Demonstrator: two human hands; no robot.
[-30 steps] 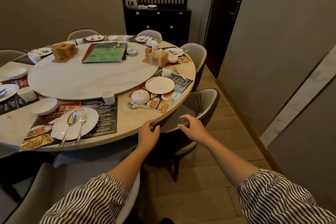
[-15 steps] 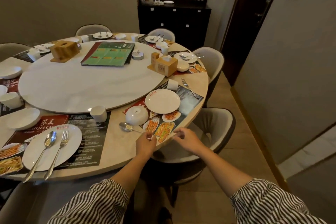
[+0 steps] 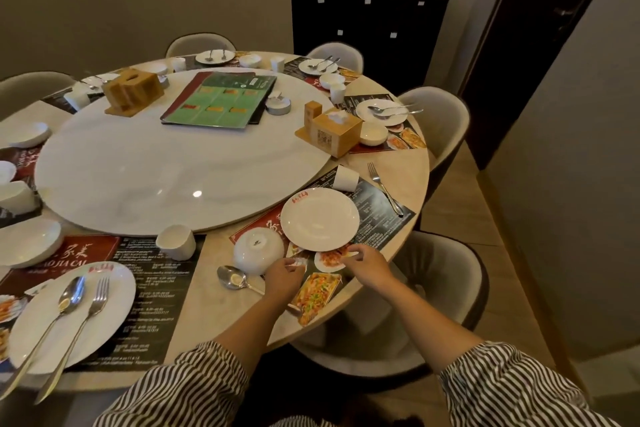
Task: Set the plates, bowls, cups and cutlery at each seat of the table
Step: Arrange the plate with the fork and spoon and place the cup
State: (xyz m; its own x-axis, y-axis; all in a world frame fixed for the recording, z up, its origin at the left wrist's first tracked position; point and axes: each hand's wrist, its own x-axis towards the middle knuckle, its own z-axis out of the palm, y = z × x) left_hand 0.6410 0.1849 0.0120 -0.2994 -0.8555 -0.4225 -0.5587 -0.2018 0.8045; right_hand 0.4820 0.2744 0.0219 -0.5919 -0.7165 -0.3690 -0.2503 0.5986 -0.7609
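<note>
Both hands have come forward from the desk's edge onto the skewed printed paper placemat (image 3: pixel 320 295): the left hand (image 3: pixel 281 276) fingers pinch its near edge, the right hand (image 3: pixel 367 265) fingers curl on it just below the round white plate (image 3: pixel 319 219). The upturned white bowl (image 3: pixel 259 250) sits just beyond the left fingers, so straightening this seat's setting appears to be starting.

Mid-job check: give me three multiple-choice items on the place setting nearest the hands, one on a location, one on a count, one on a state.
1. Where does the fork lie?
A. on the plate
B. on the placemat, right of the plate
C. in the bowl

2. How many utensils lie on the plate?
A. none
B. one
C. two

3. How does the bowl sit?
A. upright
B. upside down
C. on its side

Key: 1 B, the fork lies on the placemat beyond the plate's right rim; 2 A, the plate's face is bare; 3 B, the bowl's foot ring faces up.
</note>
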